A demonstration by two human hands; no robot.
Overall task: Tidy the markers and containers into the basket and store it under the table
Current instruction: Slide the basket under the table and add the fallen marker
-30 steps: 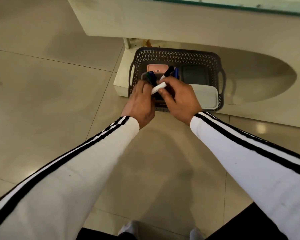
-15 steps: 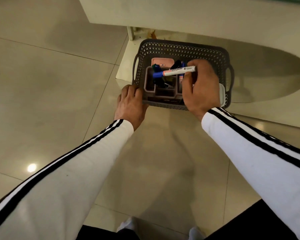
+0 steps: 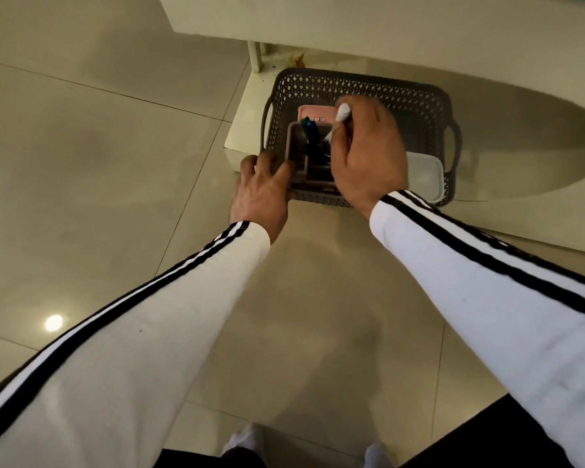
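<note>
- Right hand (image 3: 365, 157): fingers curled tight round a white marker (image 3: 342, 113). Marker near-upright, white end sticking out above the knuckles, lower end hidden behind the hand and pointing down into the grey organiser (image 3: 296, 153).
- Left hand (image 3: 262, 194): fingers together, tips pressed against the near left corner of the organiser and the basket (image 3: 362, 91) rim there. Thumb side hidden; cannot tell whether it truly grips or only steadies.
- Grey organiser: compartmented, sits in the left half of the basket, against its near wall. Green-capped marker (image 3: 307, 125) and at least one blue-tipped marker stand in a rear compartment, leaning. Exact count unreadable, since the right hand covers part of it.
- Pink container (image 3: 313, 113): just behind the organiser, towards the basket's far wall, small label on its face.
- White lidded box (image 3: 426, 173): right near corner of the basket, lying flat, partly behind the right wrist.
- Basket: dark grey, lattice walls, loop handle on each short side. Rests on the floor (image 3: 81, 130); its far left corner overlaps a pale raised base (image 3: 242, 130) below the table leg.
- Table (image 3: 352, 18): pale edge runs across the top of view; the basket lies at and partly beneath that edge.
- Both sleeves (image 3: 183, 315): white with black stripes. Socked toes at bottom edge.
</note>
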